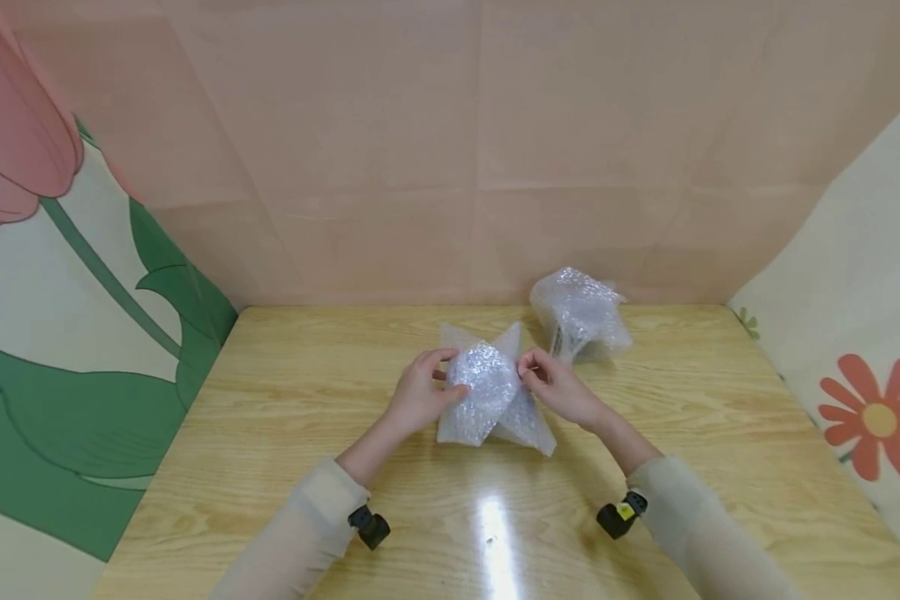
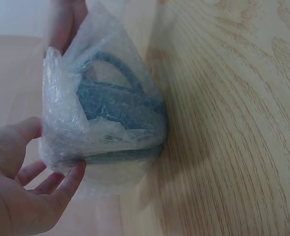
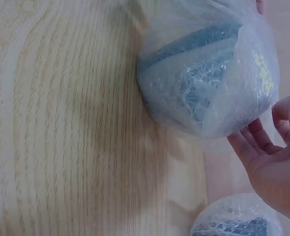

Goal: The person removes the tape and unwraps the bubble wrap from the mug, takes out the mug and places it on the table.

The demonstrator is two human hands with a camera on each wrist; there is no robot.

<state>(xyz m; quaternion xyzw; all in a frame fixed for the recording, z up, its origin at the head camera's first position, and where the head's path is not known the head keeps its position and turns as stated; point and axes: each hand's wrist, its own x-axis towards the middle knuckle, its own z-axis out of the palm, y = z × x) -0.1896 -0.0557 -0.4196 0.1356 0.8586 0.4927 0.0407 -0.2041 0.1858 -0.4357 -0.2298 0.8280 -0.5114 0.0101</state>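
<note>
A blue mug [image 2: 120, 108] with a looped handle shows dimly through cloudy bubble wrap [image 1: 483, 387]. The bundle stands on the table in front of me, with loose corners of wrap sticking out around it. My left hand [image 1: 422, 392] holds its left side, thumb on the near side and fingers at the far side. On the right, my right hand [image 1: 561, 390] pinches the edge of the wrap with thumb and curled fingers. In the right wrist view those fingertips meet the wrap's upper side, partly hidden behind it.
A second bubble-wrapped bundle [image 1: 581, 312] with something dark inside stands behind and to the right, near the back wall. The wood-grain table [image 1: 285, 400] meets a plain backdrop [image 1: 360, 167] at the back and flower-printed sheets [image 1: 881, 333] at the sides.
</note>
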